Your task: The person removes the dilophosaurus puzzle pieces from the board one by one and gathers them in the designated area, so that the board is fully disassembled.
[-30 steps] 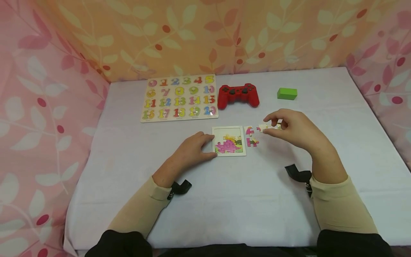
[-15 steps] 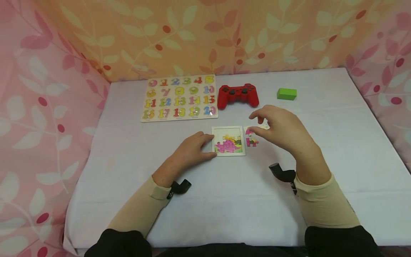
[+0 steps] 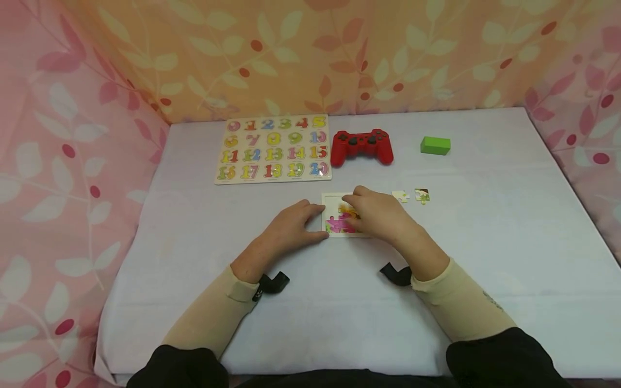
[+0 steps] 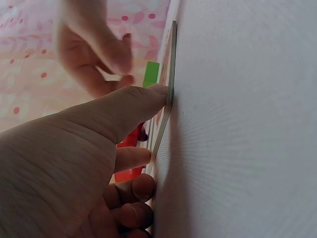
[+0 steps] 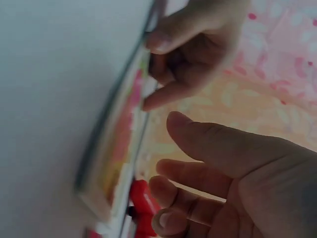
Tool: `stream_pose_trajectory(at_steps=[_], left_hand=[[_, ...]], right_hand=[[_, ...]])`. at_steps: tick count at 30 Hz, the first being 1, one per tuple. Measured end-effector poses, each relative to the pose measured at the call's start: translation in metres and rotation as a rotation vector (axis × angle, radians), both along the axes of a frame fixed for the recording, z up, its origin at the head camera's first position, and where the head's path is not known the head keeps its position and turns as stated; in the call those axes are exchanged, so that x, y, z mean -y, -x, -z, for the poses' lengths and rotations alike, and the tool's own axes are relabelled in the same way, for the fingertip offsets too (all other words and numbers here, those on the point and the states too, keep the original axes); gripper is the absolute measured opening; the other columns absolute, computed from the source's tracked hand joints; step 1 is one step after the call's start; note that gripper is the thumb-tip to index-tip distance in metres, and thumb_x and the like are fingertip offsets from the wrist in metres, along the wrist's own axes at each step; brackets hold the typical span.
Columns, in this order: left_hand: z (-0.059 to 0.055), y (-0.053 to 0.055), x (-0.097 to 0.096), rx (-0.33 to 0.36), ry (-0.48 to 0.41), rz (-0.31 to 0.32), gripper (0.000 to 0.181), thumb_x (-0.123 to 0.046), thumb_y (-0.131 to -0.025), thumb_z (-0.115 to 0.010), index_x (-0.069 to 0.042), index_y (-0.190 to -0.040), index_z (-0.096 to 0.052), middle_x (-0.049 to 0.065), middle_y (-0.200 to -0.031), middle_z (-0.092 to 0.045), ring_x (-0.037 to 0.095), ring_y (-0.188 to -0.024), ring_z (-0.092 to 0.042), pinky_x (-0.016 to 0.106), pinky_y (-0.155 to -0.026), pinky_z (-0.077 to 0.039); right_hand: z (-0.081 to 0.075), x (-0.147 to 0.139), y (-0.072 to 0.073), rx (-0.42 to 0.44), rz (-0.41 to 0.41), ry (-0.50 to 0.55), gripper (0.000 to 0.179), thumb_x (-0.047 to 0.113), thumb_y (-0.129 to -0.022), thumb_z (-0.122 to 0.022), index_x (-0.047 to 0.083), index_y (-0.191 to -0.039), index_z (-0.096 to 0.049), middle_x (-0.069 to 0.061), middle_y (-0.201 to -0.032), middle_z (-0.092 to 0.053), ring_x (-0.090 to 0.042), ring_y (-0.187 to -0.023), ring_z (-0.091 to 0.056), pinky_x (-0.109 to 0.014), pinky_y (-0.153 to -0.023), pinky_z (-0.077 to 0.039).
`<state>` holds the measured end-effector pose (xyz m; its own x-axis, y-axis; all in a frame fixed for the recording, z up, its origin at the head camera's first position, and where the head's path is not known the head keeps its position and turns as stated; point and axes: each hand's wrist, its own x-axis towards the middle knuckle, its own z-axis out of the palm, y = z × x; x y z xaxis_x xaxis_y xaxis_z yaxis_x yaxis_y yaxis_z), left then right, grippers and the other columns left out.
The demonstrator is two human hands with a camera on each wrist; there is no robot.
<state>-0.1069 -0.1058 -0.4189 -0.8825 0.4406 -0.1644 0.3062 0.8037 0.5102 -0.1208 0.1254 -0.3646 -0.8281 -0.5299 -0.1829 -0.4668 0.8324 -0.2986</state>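
A small square jigsaw tray (image 3: 332,200) with a partly filled pink and yellow picture lies mid-table. My left hand (image 3: 291,226) holds its left side, thumb at the near corner and index finger farther up the edge; the left wrist view shows the thumb (image 4: 143,99) against the tray's rim. Over the tray's right part hovers my right hand (image 3: 383,215), hiding that side and the table just beyond. In the right wrist view its thumb (image 5: 198,134) and fingers stand apart with nothing between them. Two loose jigsaw pieces, one pale (image 3: 400,196) and one green-brown (image 3: 422,195), lie to the right.
Behind the tray lies a number puzzle board (image 3: 273,148) with coloured numerals. A red game controller (image 3: 361,146) sits beside it, and a green block (image 3: 435,145) farther right. Floral curtains (image 3: 310,59) enclose the white-covered table (image 3: 291,323) at back and sides.
My right hand has moved left, from above the loose pieces to over the tray. The two right-hand pieces are uncovered now. My left hand has stayed at the tray's edge.
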Motion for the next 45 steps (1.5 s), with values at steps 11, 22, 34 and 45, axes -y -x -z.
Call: stream_pose_trajectory(at_steps=[11,22,34,45], left_hand=[[-0.001,-0.001,-0.001,0.012,-0.004,-0.002,0.071,-0.045,-0.087,-0.081,-0.014,-0.147,-0.057,-0.003,-0.103,-0.057,0.015,-0.090,-0.052,0.031,-0.074,-0.046],[-0.002,0.001,0.001,-0.023,-0.013,0.032,0.070,-0.044,-0.088,-0.081,-0.011,-0.146,-0.058,0.002,-0.117,-0.062,0.015,-0.096,-0.054,0.032,-0.084,-0.049],[0.000,0.001,0.001,-0.027,-0.007,0.021,0.070,-0.045,-0.088,-0.081,-0.011,-0.145,-0.058,0.002,-0.120,-0.063,0.015,-0.098,-0.055,0.032,-0.086,-0.050],[0.000,0.001,0.001,-0.020,-0.016,0.021,0.070,-0.043,-0.087,-0.081,-0.011,-0.145,-0.058,0.003,-0.121,-0.063,0.016,-0.099,-0.055,0.034,-0.086,-0.050]], right_hand=[[0.030,-0.003,0.011,0.089,0.054,0.099,0.041,0.024,-0.093,-0.077,0.006,-0.128,-0.067,-0.009,-0.112,-0.062,-0.026,-0.094,-0.062,-0.043,-0.085,-0.052],[0.030,-0.003,0.017,0.120,0.091,0.198,0.047,0.025,-0.088,-0.084,0.007,-0.124,-0.061,-0.008,-0.106,-0.061,-0.025,-0.097,-0.057,-0.042,-0.087,-0.050],[0.022,-0.002,0.011,0.049,0.022,0.163,0.047,0.021,-0.088,-0.083,0.004,-0.128,-0.065,-0.009,-0.115,-0.063,-0.024,-0.100,-0.061,-0.043,-0.090,-0.052],[0.004,-0.015,0.012,0.100,0.068,0.313,0.042,0.019,-0.087,-0.083,0.009,-0.125,-0.066,-0.001,-0.094,-0.063,-0.021,-0.082,-0.054,-0.037,-0.071,-0.046]])
